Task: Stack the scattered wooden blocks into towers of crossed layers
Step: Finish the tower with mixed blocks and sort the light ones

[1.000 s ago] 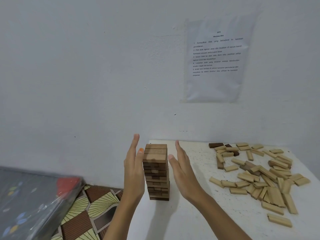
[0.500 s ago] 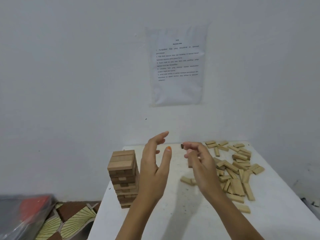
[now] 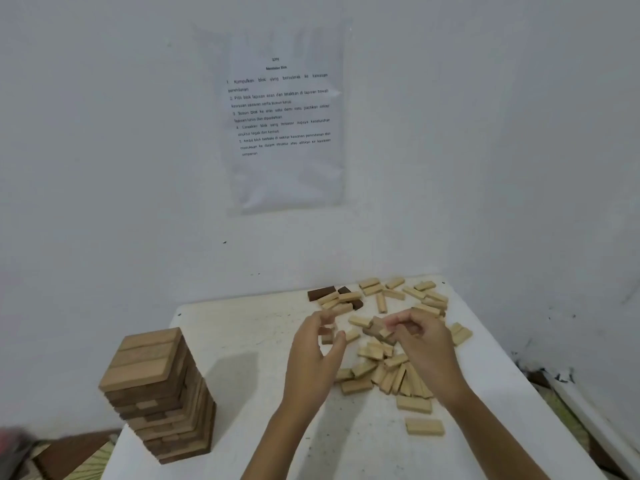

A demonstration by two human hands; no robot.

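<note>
A tall tower point(image 3: 159, 393) of wooden blocks stands on the left side of the white table point(image 3: 242, 327). The loose blocks point(image 3: 377, 353) lie in a heap on the right. The left hand point(image 3: 313, 358) is over the heap, loosely spread and holding nothing. The right hand point(image 3: 420, 344) has curled fingers, but it is too blurry to tell if it pinches a block

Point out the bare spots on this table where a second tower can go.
Bare table lies between the tower and the left hand, back to the far edge left of the dark blocks. Crowded: the loose blocks around the right hand.
</note>
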